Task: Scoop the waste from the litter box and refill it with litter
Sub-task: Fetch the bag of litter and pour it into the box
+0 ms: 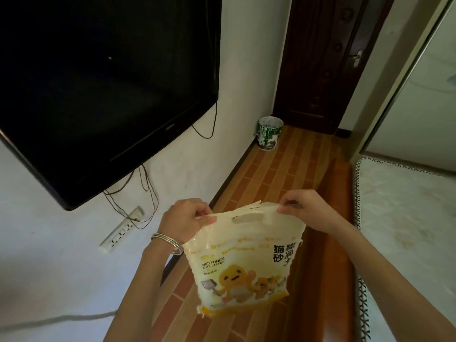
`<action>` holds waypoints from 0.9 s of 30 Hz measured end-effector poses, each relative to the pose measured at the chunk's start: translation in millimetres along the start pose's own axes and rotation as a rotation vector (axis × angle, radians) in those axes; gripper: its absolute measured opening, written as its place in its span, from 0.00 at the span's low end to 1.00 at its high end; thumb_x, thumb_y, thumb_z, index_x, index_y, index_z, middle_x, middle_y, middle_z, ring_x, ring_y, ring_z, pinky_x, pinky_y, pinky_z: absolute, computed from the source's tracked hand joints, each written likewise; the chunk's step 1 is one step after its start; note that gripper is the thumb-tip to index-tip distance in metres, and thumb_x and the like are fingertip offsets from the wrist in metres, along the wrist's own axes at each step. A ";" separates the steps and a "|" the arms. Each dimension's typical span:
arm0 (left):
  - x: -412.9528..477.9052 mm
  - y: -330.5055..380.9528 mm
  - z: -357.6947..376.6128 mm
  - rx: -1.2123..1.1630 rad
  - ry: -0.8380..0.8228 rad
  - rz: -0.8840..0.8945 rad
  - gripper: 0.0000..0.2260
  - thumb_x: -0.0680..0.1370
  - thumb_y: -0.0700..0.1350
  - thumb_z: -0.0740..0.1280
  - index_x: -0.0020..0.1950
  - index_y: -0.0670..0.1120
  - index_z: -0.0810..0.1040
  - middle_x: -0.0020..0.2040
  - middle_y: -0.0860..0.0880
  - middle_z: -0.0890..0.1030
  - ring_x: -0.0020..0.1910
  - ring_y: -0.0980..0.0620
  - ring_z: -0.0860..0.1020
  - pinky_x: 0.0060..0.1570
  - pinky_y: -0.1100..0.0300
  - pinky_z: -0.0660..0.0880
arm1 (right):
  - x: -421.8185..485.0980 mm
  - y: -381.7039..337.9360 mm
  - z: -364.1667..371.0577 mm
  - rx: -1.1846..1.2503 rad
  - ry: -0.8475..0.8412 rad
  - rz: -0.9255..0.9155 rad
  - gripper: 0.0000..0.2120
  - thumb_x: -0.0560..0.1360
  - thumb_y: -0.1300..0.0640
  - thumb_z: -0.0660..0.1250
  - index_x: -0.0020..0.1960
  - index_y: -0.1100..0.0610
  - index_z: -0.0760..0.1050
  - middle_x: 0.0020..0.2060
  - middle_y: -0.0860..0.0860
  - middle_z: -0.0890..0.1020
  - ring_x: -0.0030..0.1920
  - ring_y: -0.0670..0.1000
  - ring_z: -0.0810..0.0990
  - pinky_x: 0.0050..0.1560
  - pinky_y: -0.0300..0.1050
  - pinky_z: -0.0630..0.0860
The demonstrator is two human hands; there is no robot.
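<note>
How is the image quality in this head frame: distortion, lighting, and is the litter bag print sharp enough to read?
Head view: strong wide-angle bending, so the television and door lean sharply; the light is dim and warm; the litter bag is sharp enough to read BENTONITE CAT LITTER; the left hand and right hand pinching its top edge look slightly soft.

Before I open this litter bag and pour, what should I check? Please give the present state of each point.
1. Left hand pinches the top edge of the cat litter bag: ok.
2. Right hand pinches the opposite top corner: ok.
3. Bag hangs with its top up: ok.
4. Top seal already open: cannot tell.
5. Litter box under the bag: not ok, only the floor shows there.
</note>
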State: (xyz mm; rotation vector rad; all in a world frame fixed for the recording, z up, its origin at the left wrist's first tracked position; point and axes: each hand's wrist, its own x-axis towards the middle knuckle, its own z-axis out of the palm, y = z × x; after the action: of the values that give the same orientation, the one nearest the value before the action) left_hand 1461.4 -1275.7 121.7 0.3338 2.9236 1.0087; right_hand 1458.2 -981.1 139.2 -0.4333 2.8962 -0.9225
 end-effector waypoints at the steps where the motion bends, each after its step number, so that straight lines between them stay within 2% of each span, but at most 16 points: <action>1: 11.1 5.3 6.1 -0.003 0.007 -0.009 0.10 0.70 0.51 0.72 0.31 0.60 0.75 0.34 0.60 0.77 0.38 0.58 0.76 0.45 0.53 0.74 | 9.7 9.9 -8.2 -0.006 -0.010 -0.012 0.03 0.73 0.54 0.68 0.44 0.52 0.79 0.40 0.45 0.80 0.44 0.44 0.78 0.48 0.47 0.76; 5: 50.4 22.1 28.5 -0.008 0.027 -0.035 0.10 0.70 0.52 0.72 0.32 0.61 0.75 0.35 0.58 0.77 0.38 0.57 0.75 0.45 0.53 0.74 | 45.3 47.6 -34.7 -0.016 -0.020 -0.050 0.05 0.73 0.53 0.69 0.44 0.55 0.80 0.39 0.47 0.80 0.42 0.46 0.78 0.47 0.50 0.77; 7: 69.2 28.4 38.2 -0.017 0.045 -0.051 0.09 0.70 0.54 0.71 0.32 0.61 0.74 0.35 0.59 0.77 0.38 0.58 0.75 0.44 0.55 0.74 | 61.4 65.6 -43.7 -0.017 -0.014 -0.060 0.06 0.73 0.53 0.69 0.44 0.56 0.79 0.39 0.47 0.80 0.42 0.47 0.78 0.47 0.51 0.77; 10: 97.8 37.0 52.5 0.001 0.060 -0.067 0.08 0.72 0.52 0.71 0.34 0.59 0.76 0.36 0.59 0.76 0.39 0.58 0.74 0.41 0.59 0.70 | 82.9 90.0 -54.5 -0.020 -0.016 -0.067 0.06 0.73 0.53 0.68 0.42 0.56 0.79 0.38 0.48 0.80 0.41 0.48 0.78 0.46 0.53 0.76; 13: 129.8 42.1 65.0 0.029 0.065 -0.083 0.04 0.72 0.52 0.71 0.39 0.54 0.79 0.36 0.60 0.76 0.39 0.60 0.73 0.37 0.62 0.66 | 105.5 113.2 -63.8 -0.011 -0.019 -0.055 0.04 0.73 0.54 0.69 0.41 0.54 0.78 0.38 0.46 0.80 0.41 0.46 0.78 0.46 0.51 0.76; 17: 179.9 42.2 73.4 0.057 0.052 -0.085 0.04 0.72 0.53 0.70 0.40 0.54 0.80 0.37 0.60 0.76 0.39 0.60 0.73 0.36 0.62 0.65 | 139.7 138.0 -71.7 -0.006 -0.014 -0.036 0.04 0.73 0.54 0.69 0.40 0.49 0.76 0.38 0.44 0.79 0.42 0.44 0.77 0.45 0.46 0.75; 20: 225.9 40.3 72.7 0.077 0.041 -0.078 0.04 0.72 0.53 0.70 0.39 0.55 0.79 0.36 0.59 0.76 0.39 0.58 0.73 0.37 0.61 0.66 | 174.8 156.0 -77.1 -0.010 -0.007 -0.011 0.03 0.74 0.54 0.68 0.41 0.51 0.77 0.38 0.44 0.79 0.42 0.44 0.77 0.45 0.44 0.74; 24: 287.9 38.3 67.5 0.084 0.033 -0.076 0.06 0.72 0.53 0.70 0.37 0.57 0.76 0.36 0.60 0.76 0.39 0.59 0.73 0.35 0.62 0.65 | 229.9 178.2 -90.4 -0.035 -0.005 0.013 0.08 0.74 0.52 0.68 0.44 0.57 0.79 0.39 0.49 0.79 0.41 0.47 0.77 0.45 0.47 0.75; 27: 326.4 33.0 64.0 0.083 0.008 -0.081 0.06 0.72 0.53 0.70 0.37 0.58 0.75 0.36 0.60 0.76 0.39 0.61 0.72 0.35 0.63 0.65 | 269.1 191.7 -96.9 -0.043 -0.019 0.040 0.08 0.73 0.51 0.68 0.44 0.57 0.79 0.39 0.48 0.79 0.41 0.47 0.77 0.45 0.48 0.75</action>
State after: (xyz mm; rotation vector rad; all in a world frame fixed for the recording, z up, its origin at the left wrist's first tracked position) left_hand 1155.3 -1142.6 104.6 0.2124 2.9649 0.8831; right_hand 1138.9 -855.0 112.6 -0.3831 2.9015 -0.8470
